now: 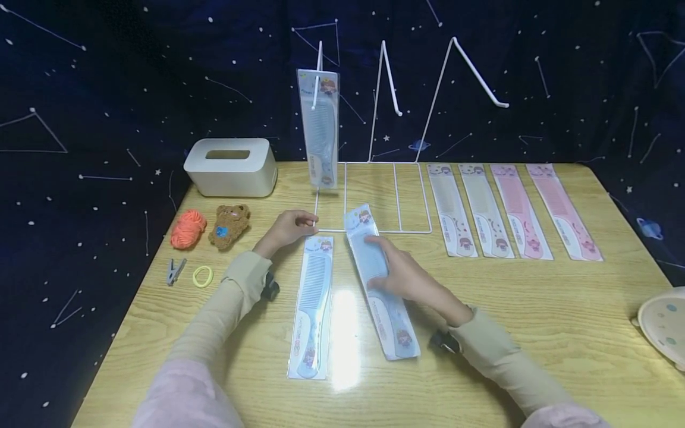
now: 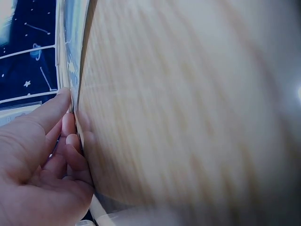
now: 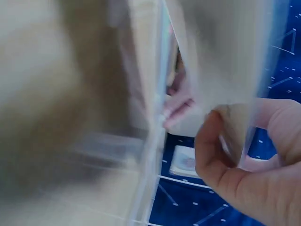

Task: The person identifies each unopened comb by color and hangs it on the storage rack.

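Observation:
My right hand (image 1: pixel 402 274) grips a blue comb in clear packaging (image 1: pixel 395 327) by its long edges; the pack slants, its top near the front bar of a white wire rack (image 1: pixel 369 230). My left hand (image 1: pixel 288 230) is at the rack's front left corner, its thumb and fingertips pinching the wire. In the left wrist view, the left thumb (image 2: pixel 49 110) meets the white wire, with the other fingers curled below. Another packaged blue comb (image 1: pixel 316 285) lies between my forearms. A third packaged blue comb (image 1: pixel 323 151) hangs from the rack's left hook.
Several packaged combs, white (image 1: pixel 452 208) and pink (image 1: pixel 516 208), lie in a row at right. On the left are a tissue box (image 1: pixel 232 178), orange yarn (image 1: pixel 188 229), a toy bear (image 1: pixel 229 226), a clip (image 1: pixel 173 271) and a yellow ring (image 1: pixel 203 277). A round white item (image 1: pixel 663 324) is far right.

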{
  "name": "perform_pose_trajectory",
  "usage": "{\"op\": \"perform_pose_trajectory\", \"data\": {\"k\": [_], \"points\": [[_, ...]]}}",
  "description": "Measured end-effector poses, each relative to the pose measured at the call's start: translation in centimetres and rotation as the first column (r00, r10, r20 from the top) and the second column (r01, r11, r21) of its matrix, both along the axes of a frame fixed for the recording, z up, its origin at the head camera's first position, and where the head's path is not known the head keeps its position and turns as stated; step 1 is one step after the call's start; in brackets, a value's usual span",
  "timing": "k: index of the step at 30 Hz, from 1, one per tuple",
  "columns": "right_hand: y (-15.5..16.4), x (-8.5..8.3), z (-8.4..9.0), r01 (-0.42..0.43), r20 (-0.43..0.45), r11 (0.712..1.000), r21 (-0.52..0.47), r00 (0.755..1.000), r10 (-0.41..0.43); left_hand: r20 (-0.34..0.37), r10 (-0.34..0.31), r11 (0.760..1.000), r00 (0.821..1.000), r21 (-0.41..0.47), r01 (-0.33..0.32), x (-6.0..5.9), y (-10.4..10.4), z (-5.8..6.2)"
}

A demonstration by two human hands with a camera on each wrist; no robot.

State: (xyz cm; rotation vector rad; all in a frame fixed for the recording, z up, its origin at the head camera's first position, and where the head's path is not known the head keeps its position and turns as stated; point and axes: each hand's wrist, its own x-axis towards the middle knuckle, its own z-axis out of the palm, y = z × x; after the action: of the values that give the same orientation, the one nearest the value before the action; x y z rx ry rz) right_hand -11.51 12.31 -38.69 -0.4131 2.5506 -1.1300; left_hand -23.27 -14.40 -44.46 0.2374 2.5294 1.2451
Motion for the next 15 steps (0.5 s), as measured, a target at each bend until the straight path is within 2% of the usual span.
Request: {"op": "perform_pose_trajectory", "data": {"k": [4,9,12,15], "points": [[-0.1,-0.7,2.3,-0.018,-0.103,0.991,-0.133,0.995,0.004,0.002,0.002,1.000,1.000,0.003,-0.002,0.1,0.0,0.2],[-0.8,-2.0,5.2,-0.079,-0.183,0.948,-0.309,0.983,0.023,0.001,0.005,1.000,1.000,-0.004,-0.005,0.1,0.0,0.1],[-1.4,-2.9,6.8,-0.110,-0.223,0.927,-0.359,0.974,0.030,0.006,0.004,1.000,1.000,0.000,-0.004,0.1,0.1,0.2],[-2.1,-3.6,8.4,-0.134,-0.271,0.922,-0.363,0.962,0.033,0.007,0.003,1.000,1.000,0.004,-0.003,0.2,0.2,0.4]]}}
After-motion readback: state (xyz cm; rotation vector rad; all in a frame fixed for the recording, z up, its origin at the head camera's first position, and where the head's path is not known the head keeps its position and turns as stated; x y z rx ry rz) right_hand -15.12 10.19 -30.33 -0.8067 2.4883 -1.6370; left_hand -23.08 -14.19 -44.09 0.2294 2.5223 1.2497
